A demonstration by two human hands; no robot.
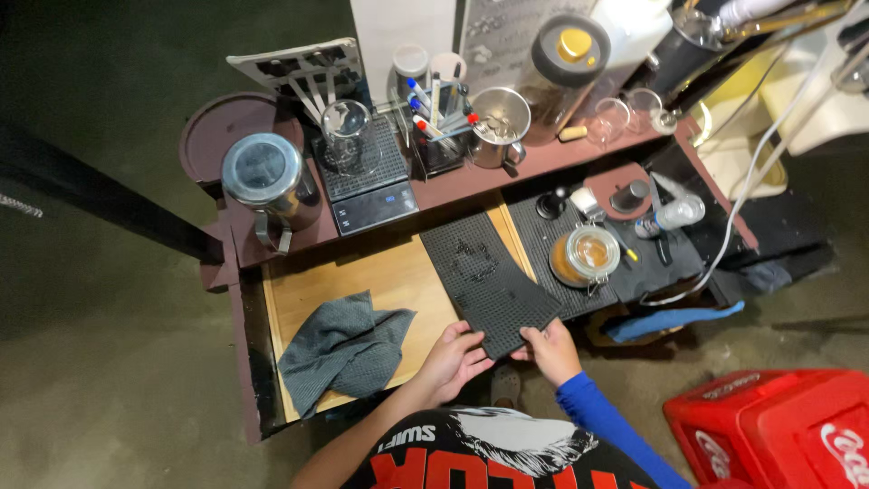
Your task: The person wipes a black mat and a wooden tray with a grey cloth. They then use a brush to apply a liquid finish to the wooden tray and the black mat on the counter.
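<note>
Bottom centre: left hand (450, 360) & right hand (547, 349) both pinch the near end of the mat (487, 283), black ribbed rubber, lying skewed on the wood board (398, 281). Floppy; a tug could, I'd say, drag it into the glass jar (586, 256) just right. Lower left, crumpled grey cloth (343, 348). Further up: steel pitcher (269, 184), scale (367, 181) w/ a clear beaker (346, 134).

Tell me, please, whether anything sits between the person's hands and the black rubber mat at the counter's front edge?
Nothing visible does: the left hand and the right hand both already grip the near end of the black rubber mat. The grey cloth lies off to the side, apart from it.
</note>
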